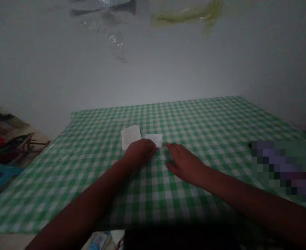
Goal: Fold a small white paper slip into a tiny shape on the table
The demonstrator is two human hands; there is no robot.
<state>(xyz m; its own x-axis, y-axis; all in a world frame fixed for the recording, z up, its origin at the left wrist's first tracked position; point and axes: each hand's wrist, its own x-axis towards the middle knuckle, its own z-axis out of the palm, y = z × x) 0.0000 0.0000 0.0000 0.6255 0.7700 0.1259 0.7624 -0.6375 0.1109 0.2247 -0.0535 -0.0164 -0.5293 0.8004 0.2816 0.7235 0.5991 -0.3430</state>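
A small white slip of folded paper (pixel 155 139) with faint print lies on the green-and-white checked cloth. My left hand (pixel 141 151) is on its near left part, with curled fingers closed at the paper's lower edge; part of the slip is hidden under them. Just right of the slip, my right hand (pixel 185 163) is held low over the cloth, thumb apart from the fingers, with nothing in it. A larger stack of printed paper sheets (pixel 131 136) lies just left of the slip, its lower right corner covered by my left hand.
The checked tablecloth (pixel 199 121) covers a wide table set against a pale wall (pixel 153 76). A blurred-out patch (pixel 285 170) hides something at the table's right side. Beyond the left edge stand a blue frame (pixel 1 175) and cluttered items. Plastic pieces hang on the wall.
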